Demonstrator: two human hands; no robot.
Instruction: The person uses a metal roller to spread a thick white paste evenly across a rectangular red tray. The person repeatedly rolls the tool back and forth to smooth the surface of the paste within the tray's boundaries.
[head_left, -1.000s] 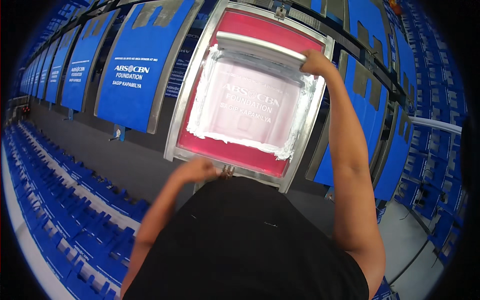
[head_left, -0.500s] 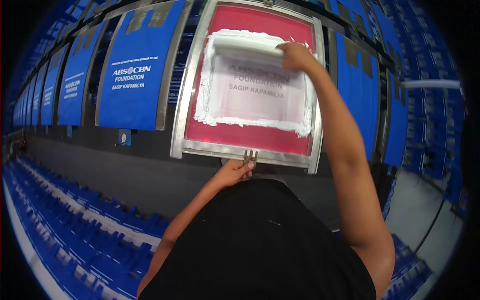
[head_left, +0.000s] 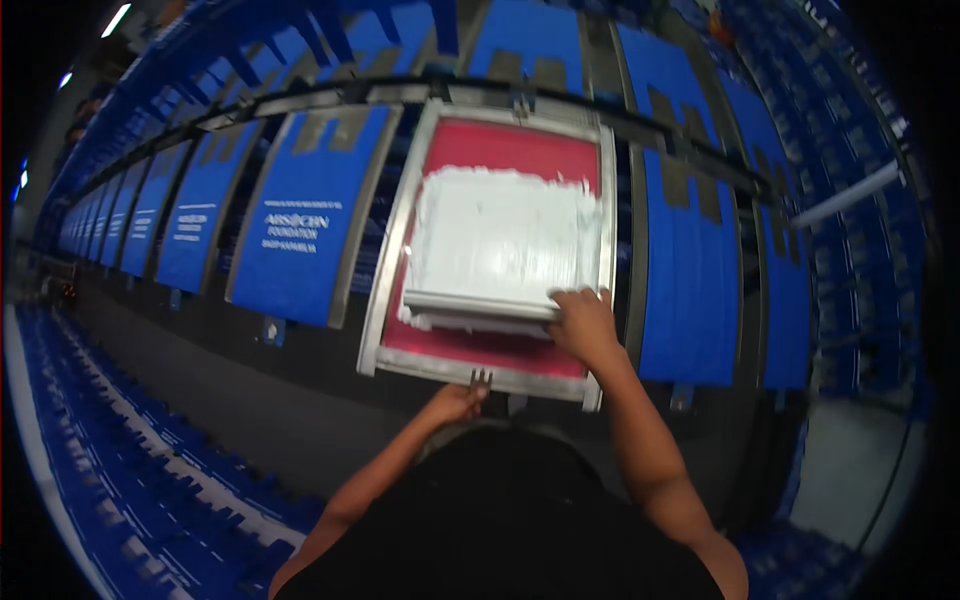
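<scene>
A metal-framed printing screen (head_left: 398,240) with red mesh lies in front of me. A broad layer of white ink (head_left: 500,230) covers most of its middle. My right hand (head_left: 587,327) is closed round the right end of a long squeegee (head_left: 470,303), which lies across the near part of the ink. At the middle of the frame's near edge, my left hand (head_left: 457,403) grips a small pronged metal bracket (head_left: 481,381). The ink hides whatever lies beneath the mesh.
Blue fabric panels on boards flank the screen, a printed one (head_left: 305,220) at the left and a plain one (head_left: 690,280) at the right. A dark rail (head_left: 330,97) runs behind them. More blue pieces hang at the lower left and far right.
My right hand has brought the squeegee from the far side of the screen to the near side. White ink now covers the lettering seen before. The view has tilted; my left hand stays at the bracket.
</scene>
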